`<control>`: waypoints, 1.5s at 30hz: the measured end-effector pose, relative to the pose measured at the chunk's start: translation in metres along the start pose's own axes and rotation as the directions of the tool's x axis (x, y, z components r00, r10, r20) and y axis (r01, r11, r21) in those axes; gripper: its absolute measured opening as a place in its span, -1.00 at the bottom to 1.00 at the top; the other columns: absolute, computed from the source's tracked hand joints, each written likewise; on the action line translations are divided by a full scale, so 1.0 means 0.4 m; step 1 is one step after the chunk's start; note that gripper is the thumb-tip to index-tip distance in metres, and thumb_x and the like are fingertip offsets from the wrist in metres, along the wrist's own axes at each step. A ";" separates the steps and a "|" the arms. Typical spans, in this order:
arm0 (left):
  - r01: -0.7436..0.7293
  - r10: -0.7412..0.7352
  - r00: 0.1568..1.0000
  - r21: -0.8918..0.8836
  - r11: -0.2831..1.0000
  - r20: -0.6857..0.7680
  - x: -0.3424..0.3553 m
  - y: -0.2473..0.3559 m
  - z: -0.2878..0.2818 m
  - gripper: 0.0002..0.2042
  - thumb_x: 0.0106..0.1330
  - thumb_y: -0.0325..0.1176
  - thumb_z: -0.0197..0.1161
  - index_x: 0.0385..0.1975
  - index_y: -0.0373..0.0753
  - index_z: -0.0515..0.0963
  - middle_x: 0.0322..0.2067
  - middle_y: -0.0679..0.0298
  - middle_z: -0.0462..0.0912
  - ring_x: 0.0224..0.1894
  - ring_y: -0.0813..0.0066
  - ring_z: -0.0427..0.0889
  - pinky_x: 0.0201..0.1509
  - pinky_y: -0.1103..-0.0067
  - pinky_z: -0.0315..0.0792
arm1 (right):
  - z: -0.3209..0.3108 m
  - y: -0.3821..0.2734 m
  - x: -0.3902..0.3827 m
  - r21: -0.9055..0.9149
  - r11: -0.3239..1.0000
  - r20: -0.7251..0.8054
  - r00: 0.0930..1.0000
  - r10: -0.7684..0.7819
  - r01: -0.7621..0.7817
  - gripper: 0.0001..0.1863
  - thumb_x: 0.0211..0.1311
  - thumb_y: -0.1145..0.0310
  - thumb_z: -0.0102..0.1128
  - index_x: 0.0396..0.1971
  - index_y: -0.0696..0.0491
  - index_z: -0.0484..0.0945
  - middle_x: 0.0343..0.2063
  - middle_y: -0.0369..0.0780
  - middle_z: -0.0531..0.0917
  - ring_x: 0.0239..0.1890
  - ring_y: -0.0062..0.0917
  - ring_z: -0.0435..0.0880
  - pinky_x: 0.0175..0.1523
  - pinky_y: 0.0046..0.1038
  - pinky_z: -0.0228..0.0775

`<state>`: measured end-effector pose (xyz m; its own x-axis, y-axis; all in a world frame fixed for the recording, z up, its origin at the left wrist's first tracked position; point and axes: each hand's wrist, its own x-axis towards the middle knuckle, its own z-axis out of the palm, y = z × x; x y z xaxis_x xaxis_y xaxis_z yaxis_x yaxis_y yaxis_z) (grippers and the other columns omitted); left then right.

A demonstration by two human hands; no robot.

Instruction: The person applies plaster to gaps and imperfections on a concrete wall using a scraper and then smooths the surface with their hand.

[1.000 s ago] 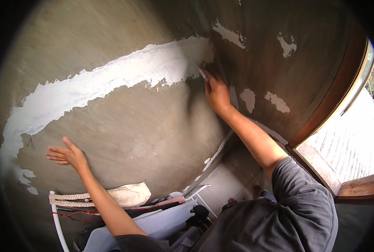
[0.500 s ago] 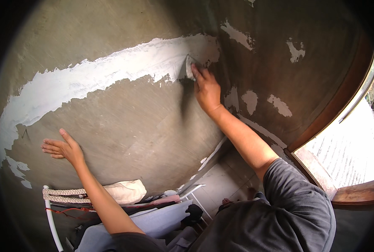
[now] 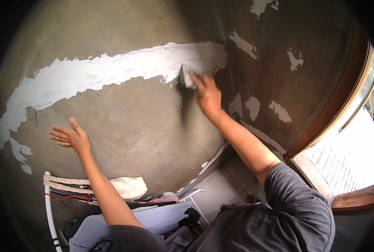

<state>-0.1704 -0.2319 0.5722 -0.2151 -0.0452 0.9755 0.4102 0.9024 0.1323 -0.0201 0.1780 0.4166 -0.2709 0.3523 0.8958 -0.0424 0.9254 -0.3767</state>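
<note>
My right hand [image 3: 208,94] is closed around a putty knife [image 3: 188,78], whose face carries whitish filler. Its blade lies against the lower edge of a broad white band of filler [image 3: 111,69] that runs across the grey-brown wall [image 3: 132,122]. Fingers stretched out, my left hand [image 3: 72,136] rests by the wall below the band's left part and holds nothing. Whether its palm presses on the wall cannot be made out. The knife's handle is mostly hidden in my right hand.
Below my left arm stands a white rail rack [image 3: 48,206] hung with clothes [image 3: 153,218], a cream cloth bag [image 3: 129,187] and a red cord. The adjoining darker wall [image 3: 275,63] bears several filler patches. A wooden-framed opening [image 3: 317,130] lies at right, and tiled floor [image 3: 224,180] below.
The putty knife and my right hand have shifted slightly down toward the band's lower edge. My left hand appears a little higher and further right, as the whole view has also shifted.
</note>
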 end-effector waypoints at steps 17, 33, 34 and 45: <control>-0.038 0.039 0.999 0.062 0.997 -0.019 -0.012 -0.022 -0.017 -0.04 0.42 0.26 -0.12 0.43 -0.54 -0.22 0.46 -0.32 -0.38 0.52 -0.24 -0.50 0.46 -0.11 -0.46 | -0.054 -0.049 -0.251 0.137 0.987 0.325 0.938 -0.121 0.080 -0.44 0.02 0.59 0.14 0.10 -0.09 0.58 -0.25 -0.21 0.57 -0.17 -0.27 0.60 -0.18 -0.26 0.55; -0.222 0.223 0.975 0.043 0.974 -0.011 0.088 0.264 -0.086 -0.23 0.42 0.04 0.06 0.37 -0.55 0.11 0.46 -0.19 -0.03 0.55 -0.03 -0.18 0.50 -0.06 -0.36 | -0.524 0.403 -0.987 -0.366 0.861 0.725 0.472 0.501 -0.352 -0.76 0.10 0.33 0.19 -0.47 0.26 0.57 -0.36 0.14 0.64 -0.25 0.07 0.66 -0.15 -0.08 0.51; -0.203 0.203 0.979 0.041 0.978 -0.007 0.085 0.266 -0.081 -0.24 0.43 0.03 0.05 0.36 -0.55 0.13 0.45 -0.18 -0.01 0.55 -0.01 -0.16 0.51 -0.06 -0.36 | -0.525 0.404 -0.988 -0.364 0.856 0.720 0.472 0.509 -0.367 -0.76 0.10 0.34 0.18 -0.47 0.27 0.57 -0.37 0.14 0.64 -0.24 0.07 0.66 -0.15 -0.08 0.51; -0.115 0.100 0.993 -0.274 0.955 -0.066 -0.057 0.304 -0.146 -0.45 0.42 -0.15 0.15 0.21 -0.52 0.37 0.36 -0.15 0.23 0.44 -0.04 0.15 0.50 0.10 -0.04 | -0.309 0.216 -0.602 0.042 0.963 0.658 0.733 0.174 -0.267 -0.78 0.20 0.35 0.22 -0.39 0.25 0.52 -0.37 0.12 0.61 -0.27 0.07 0.61 -0.20 -0.12 0.43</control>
<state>-0.0637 -0.1462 0.5763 -0.1140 0.0173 0.9933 0.6591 0.7495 0.0626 0.1603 0.1905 0.1973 -0.8387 0.3271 0.4355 -0.0092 0.7910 -0.6118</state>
